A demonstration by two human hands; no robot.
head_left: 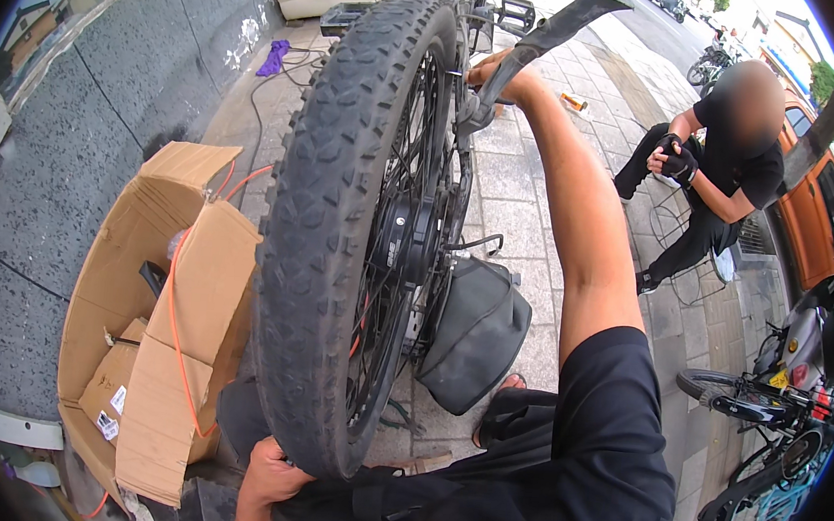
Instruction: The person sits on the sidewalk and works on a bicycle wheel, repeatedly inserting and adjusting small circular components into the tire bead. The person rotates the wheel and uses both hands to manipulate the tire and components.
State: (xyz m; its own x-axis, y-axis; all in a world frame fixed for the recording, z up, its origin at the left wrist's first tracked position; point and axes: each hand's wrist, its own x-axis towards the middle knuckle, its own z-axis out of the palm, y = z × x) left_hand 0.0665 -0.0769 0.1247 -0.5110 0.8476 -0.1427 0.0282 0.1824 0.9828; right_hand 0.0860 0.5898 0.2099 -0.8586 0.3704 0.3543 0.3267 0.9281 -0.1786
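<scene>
A fat knobby bicycle tyre (328, 203) stands upright in front of me, its spoked wheel and black hub (401, 244) on the right side. My left hand (271, 473) is closed against the near, lower end of this tyre, with the fingertips partly hidden. Farther off, my right hand (507, 76) reaches to the bike's frame beside the wheel. Its fingers are curled, and what they hold is hidden behind a worn dark grey bar (556, 35). A dark grey bag (475, 335) hangs or rests beside the hub; I cannot tell which.
An open cardboard box (187, 340) with an orange cable (175, 309) stands left, by a grey wall (62, 120). A purple cloth (273, 57) lies beyond. At right, a person in black (733, 159) crouches near parked bikes (771, 411) and an orange car (818, 216).
</scene>
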